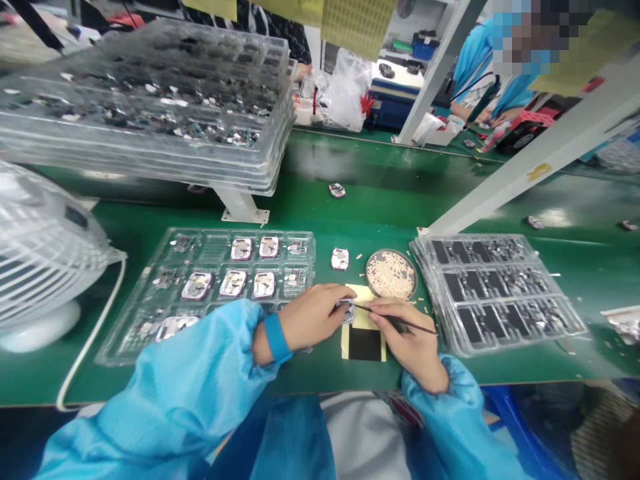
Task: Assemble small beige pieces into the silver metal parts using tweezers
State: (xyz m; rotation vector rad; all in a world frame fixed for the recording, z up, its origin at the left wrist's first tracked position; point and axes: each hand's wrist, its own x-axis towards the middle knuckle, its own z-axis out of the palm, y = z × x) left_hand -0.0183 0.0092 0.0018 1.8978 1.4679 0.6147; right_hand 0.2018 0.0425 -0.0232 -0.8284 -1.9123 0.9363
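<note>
While the left hand (pixel 315 313) pinches a small housing (pixel 349 313) between both hands, seemingly to steady it, the right hand (pixel 409 341) pinches a slender tool (pixel 423 327) pen-fashion, probably for fine control; just beyond that hand, a dish of bits (pixel 415 281) sits within reach.

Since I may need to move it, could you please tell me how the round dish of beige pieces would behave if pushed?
Being wide and shallow, the round dish would probably slide rather than tip. Its loose beige pieces might spill if jolted; similar ones lie scattered on the green table.
</note>
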